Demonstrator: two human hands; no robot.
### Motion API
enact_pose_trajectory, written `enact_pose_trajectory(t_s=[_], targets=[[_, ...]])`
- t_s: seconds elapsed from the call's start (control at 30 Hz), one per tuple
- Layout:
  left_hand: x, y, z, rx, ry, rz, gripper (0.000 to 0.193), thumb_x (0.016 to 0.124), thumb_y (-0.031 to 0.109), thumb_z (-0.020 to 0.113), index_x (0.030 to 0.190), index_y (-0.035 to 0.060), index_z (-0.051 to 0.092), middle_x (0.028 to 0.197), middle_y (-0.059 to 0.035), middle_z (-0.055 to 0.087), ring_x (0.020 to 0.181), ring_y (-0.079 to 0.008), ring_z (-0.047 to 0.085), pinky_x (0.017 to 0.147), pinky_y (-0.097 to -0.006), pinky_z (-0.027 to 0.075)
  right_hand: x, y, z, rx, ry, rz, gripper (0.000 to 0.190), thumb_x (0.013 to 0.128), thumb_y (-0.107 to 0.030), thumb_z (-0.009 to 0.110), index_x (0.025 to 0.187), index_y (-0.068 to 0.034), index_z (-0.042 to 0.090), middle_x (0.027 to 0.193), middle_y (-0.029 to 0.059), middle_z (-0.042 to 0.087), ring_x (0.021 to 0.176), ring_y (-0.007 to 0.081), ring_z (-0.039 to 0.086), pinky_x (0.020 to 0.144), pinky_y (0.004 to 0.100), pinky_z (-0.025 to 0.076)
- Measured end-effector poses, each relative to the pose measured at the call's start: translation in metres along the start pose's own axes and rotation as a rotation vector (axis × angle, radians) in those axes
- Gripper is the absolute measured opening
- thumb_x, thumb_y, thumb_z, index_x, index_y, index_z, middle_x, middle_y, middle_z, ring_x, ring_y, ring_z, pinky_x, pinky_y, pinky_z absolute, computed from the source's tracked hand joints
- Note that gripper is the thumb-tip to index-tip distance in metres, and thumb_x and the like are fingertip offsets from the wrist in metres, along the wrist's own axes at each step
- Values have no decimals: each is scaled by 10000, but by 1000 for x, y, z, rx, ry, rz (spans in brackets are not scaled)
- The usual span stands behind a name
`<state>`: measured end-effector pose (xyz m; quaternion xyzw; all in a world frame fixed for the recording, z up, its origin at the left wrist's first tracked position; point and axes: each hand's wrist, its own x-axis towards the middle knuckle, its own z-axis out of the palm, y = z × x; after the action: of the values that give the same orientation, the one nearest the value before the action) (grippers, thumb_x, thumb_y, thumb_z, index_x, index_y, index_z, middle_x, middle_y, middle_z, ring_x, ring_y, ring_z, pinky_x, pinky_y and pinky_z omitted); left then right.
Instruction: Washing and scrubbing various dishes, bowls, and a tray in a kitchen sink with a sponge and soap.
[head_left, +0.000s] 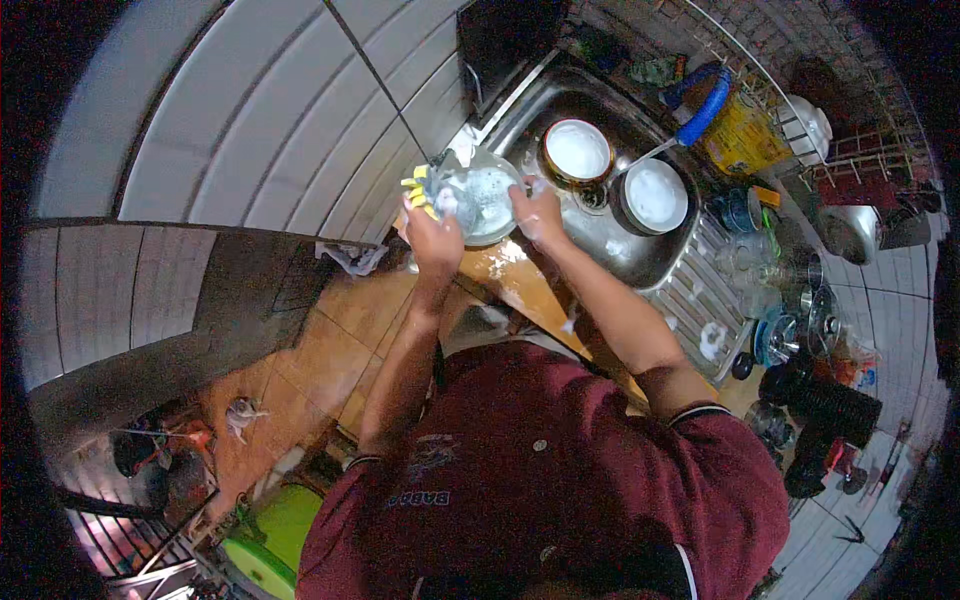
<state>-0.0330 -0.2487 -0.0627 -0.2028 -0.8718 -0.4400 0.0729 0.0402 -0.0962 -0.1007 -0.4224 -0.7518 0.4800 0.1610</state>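
Observation:
A clear glass bowl (491, 199), coated with suds, is held over the near left edge of the sink. My right hand (541, 216) grips its right rim, with foam on the fingers. At the bowl's left side, my left hand (435, 241) holds a yellow-and-grey scrubbing sponge (420, 189) against the glass. My left fingertips are partly hidden behind the sponge and bowl. In the steel sink basin (630, 259), a foam-filled bowl with a brown outside (577, 150) stands near the drain. To its right, a stack of bowls (655, 196) has a foamy white one on top.
A blue-handled utensil (705, 112) reaches over the basin from the right. Suds lie on the ribbed drainboard (694, 300). Glassware (750, 262) crowds the counter beside it. A wire rack (795, 127) stands behind a yellow container (742, 139). White wall tiles (300, 127) rise at left.

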Motion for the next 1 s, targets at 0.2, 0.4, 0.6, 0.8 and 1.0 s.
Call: enact_pose_trajectory(t_s=[0.2,0.4,0.6,0.8,1.0], targets=[[-6,-18,5,-60,-135,-85,545,730,75,573,1175,-148,351,1221,-336,394,1190,-462,341,1009,-525,219,-13,-5,0,-92,35,60,452,737,-375,589,976,7,619,776,224,639,759,314,632,715,383,468],[-10,-9,7,-2,-146,-130,420,739,80,562,1082,-119,424,1234,-331,377,1210,-459,320,1025,-537,182,-23,-19,-2,-52,-20,31,447,733,-338,582,1023,1,612,774,239,641,783,369,636,761,413,484],[-12,-10,14,87,-67,-10,365,743,82,561,1025,-133,476,1211,-311,375,1164,-431,335,1015,-492,233,-19,2,-7,164,-115,-9,592,794,-551,559,1032,-12,614,837,182,653,818,274,629,772,358,461],[-6,-4,8,190,-72,23,393,761,76,551,1069,-143,445,1187,-297,372,1128,-426,352,983,-494,265,67,83,-95,788,590,3,280,930,-320,469,888,-54,548,678,0,526,594,101,488,504,235,413],[-4,13,2,260,-4,-29,560,778,244,649,1186,-64,421,1160,-253,409,1106,-409,373,949,-503,279,182,121,-223,-306,627,46,551,884,-533,438,1241,-115,472,1110,258,532,896,306,586,776,404,471]])
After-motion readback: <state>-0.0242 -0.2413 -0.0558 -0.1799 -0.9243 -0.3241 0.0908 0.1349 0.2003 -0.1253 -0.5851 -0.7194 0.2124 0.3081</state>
